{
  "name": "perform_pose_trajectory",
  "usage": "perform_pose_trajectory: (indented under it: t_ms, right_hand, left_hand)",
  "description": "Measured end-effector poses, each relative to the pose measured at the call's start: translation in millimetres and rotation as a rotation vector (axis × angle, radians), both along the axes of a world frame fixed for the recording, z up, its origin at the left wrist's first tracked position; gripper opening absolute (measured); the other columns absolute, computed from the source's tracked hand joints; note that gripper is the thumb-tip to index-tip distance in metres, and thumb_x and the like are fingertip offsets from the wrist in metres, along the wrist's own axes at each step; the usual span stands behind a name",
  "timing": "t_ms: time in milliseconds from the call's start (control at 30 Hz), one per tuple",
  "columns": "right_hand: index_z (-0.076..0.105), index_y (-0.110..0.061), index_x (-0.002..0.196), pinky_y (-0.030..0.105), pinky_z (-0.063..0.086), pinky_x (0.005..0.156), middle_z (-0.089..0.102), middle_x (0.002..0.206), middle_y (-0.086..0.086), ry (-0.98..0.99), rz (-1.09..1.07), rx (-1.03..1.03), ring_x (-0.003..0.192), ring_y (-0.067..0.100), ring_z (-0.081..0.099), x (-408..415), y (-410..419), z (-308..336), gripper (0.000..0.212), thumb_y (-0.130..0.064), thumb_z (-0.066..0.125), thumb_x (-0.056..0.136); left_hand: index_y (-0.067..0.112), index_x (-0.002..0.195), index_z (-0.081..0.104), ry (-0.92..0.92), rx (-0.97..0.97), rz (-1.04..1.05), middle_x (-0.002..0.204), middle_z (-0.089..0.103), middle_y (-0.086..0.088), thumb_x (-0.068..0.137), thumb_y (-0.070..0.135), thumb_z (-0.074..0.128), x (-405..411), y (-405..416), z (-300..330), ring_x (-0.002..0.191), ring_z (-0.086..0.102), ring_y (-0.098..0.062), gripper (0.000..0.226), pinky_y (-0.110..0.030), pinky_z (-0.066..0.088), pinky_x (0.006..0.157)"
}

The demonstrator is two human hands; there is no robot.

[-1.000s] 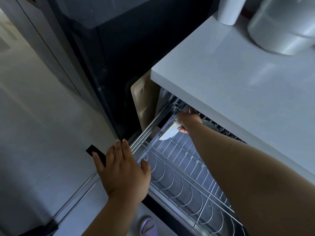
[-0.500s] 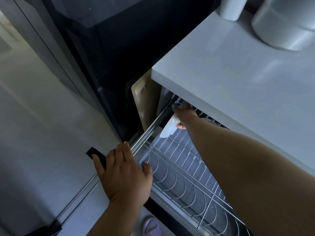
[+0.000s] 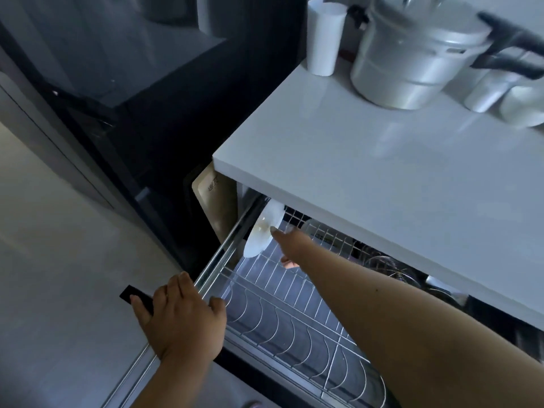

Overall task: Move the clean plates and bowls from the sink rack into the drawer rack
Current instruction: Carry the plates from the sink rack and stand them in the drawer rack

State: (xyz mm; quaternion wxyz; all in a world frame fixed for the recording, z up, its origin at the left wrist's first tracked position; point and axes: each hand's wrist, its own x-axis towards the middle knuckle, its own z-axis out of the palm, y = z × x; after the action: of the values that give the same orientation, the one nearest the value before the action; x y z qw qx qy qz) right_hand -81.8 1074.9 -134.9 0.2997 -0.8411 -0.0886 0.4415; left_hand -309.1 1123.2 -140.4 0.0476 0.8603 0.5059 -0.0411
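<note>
At the far left lies pale floor [image 3: 59, 260], with a dark glossy appliance front [image 3: 141, 119] rising behind it; next comes the left hand [image 3: 182, 322], laid flat with straight fingers over the front edge of the pulled-out drawer, its fingertips on a black handle [image 3: 132, 295] and its thumb hooked just inside the drawer rack [image 3: 294, 328]; that wire rack has a row of curved dividers along its front and straight bars behind; at the rack's far left end a white plate [image 3: 263, 234] stands on edge, tilted against the drawer's side rail, partly under the countertop; a beige board [image 3: 216, 201] stands just behind it; the right hand [image 3: 291, 245] reaches in from the right with its forearm across the rack, one straight finger touching the plate's face, the other fingers loosely bent below and gripping nothing that can be seen; further right, dim metal items sit deep in the drawer, too dark to name; above, the white countertop [image 3: 368, 178] carries a white cup [image 3: 323, 39] and, to its right, a silver pot [image 3: 412, 60] with a black handle.
</note>
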Motion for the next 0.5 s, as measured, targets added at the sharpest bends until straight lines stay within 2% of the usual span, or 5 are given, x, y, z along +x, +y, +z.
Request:
perform_pose_trajectory:
  t_ms: [100,167,267,400,500]
  right_hand:
    - [0.049,-0.002,0.12,0.04,0.057,0.081,0.049,0.066,0.007,0.064,0.007,0.032,0.062,0.021,0.056,-3.6,-28.9,17.8,0.047,-0.044,0.043,0.099]
    - [0.054,-0.003,0.101,0.04,0.055,0.085,0.054,0.069,0.009,0.084,0.007,0.013,0.059,0.018,0.054,-1.9,-49.0,29.7,0.039,-0.04,0.042,0.101]
    - [0.058,0.003,0.11,0.036,0.054,0.084,0.062,0.079,0.014,0.12,-0.033,0.004,0.065,0.019,0.059,1.8,-81.0,43.8,0.05,-0.043,0.042,0.1]
    - [0.056,0.005,0.123,0.032,0.055,0.069,0.057,0.073,0.01,0.104,-0.07,0.026,0.06,0.018,0.056,12.6,-124.8,62.9,0.06,-0.049,0.041,0.099]
    - [0.054,0.005,0.123,0.026,0.053,0.059,0.062,0.084,0.016,0.088,-0.06,0.068,0.058,0.018,0.055,20.8,-163.1,85.8,0.054,-0.042,0.039,0.102]
  left_hand:
    - [0.003,0.133,0.052,0.046,-0.042,0.017,0.131,0.058,-0.014,0.078,0.043,0.043,2.5,-1.0,11.6,0.123,0.05,-0.032,0.069,-0.061,0.013,0.111]
    - [0.007,0.145,0.033,0.093,-0.075,0.019,0.147,0.041,-0.009,0.087,0.047,0.038,10.8,-2.7,21.3,0.137,0.034,-0.025,0.071,-0.058,0.008,0.114]
    - [0.007,0.15,0.021,0.047,-0.074,-0.023,0.156,0.027,-0.01,0.091,0.048,0.037,28.5,-10.4,34.6,0.143,0.022,-0.023,0.074,-0.054,0.013,0.115]
    - [0.003,0.145,0.033,-0.097,-0.056,-0.119,0.15,0.038,-0.014,0.087,0.044,0.052,71.3,-40.4,52.2,0.14,0.029,-0.028,0.073,-0.053,0.018,0.114]
    - [-0.002,0.14,0.04,-0.175,-0.028,-0.258,0.144,0.045,-0.018,0.084,0.038,0.06,105.5,-75.8,72.9,0.137,0.037,-0.032,0.071,-0.055,0.021,0.111]
